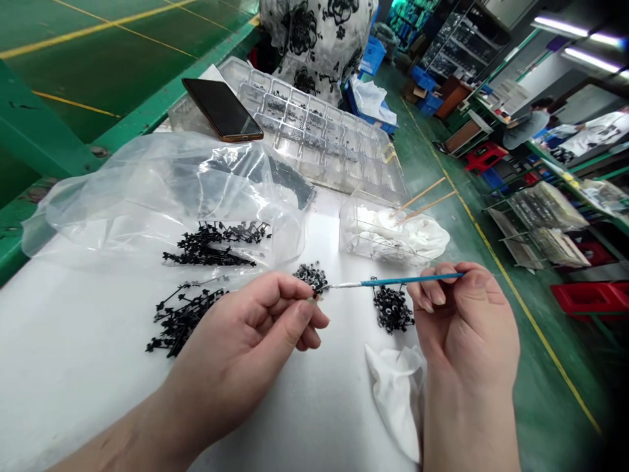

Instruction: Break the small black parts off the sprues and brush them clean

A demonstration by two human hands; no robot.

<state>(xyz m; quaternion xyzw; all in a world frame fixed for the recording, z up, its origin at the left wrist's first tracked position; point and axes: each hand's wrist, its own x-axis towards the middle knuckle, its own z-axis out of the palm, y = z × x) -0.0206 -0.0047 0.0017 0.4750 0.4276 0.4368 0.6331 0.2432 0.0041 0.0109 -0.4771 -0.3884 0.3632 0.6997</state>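
Note:
My left hand [255, 334] is closed in a pinch, thumb against forefinger, on a tiny piece I cannot make out. My right hand [464, 321] grips a thin blue-handled brush [407, 280] that lies level, its pale tip pointing left and nearly touching the left fingertips. Just behind the brush tip sits a small heap of black beads [312, 275]. A second heap of black beads [392, 308] lies on the white table [73, 367] between my hands. A crumpled white cloth [396, 393] rests under my right wrist.
Black plastic sprues [181, 314] lie at left, more on a clear plastic bag [147, 190]. A clear box [373, 236] holds white cloth and two wooden sticks. Clear compartment trays [319, 131] and a phone [222, 109] sit behind. A person in a floral top [314, 39] stands opposite.

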